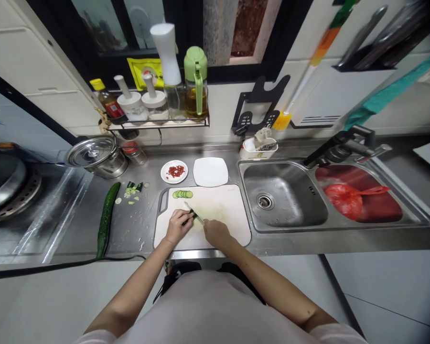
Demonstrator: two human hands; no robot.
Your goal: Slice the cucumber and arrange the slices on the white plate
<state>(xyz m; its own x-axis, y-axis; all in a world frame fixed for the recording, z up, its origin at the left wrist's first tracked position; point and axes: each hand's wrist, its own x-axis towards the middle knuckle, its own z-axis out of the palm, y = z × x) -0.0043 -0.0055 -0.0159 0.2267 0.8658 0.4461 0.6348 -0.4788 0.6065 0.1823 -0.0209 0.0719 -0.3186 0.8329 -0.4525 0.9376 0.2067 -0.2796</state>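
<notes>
On the cutting board (232,210), left hand (177,227) pins cucumber stub (189,219); right hand (217,232) grips knife (192,210). Slices (182,194) cut; whole cucumber (105,220) left of board remains uncut.

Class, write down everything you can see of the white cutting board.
The cutting board is white, plastic-looking, rectangular with rounded corners and a handle slot at its far left corner. It lies flat on the steel counter beside the sink. Cucumber slices sit near its far edge. The left hand, pinning a cucumber piece, and the right hand, holding a knife, rest on it.
</notes>
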